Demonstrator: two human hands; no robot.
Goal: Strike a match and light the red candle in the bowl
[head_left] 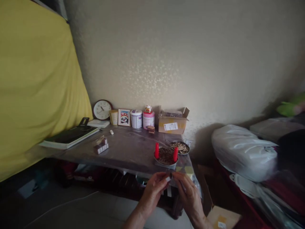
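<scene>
My left hand (152, 192) and my right hand (188, 194) meet in front of the table's near edge. Both pinch one small pale object (168, 178) between their fingertips; I cannot make out what it is. Just beyond them on the table (128, 152) stands a round metal bowl (166, 156) of dark bits with two red handles. Behind it sits a second metal dish (179, 147) holding pale sticks.
Along the wall stand a clock (102, 109), a small panda picture (124, 117), a white jar (136, 119), a pink jar (148, 119) and an open cardboard box (172, 122). A book stack (69, 136) lies left. A white plastic bag (243, 149) sits right.
</scene>
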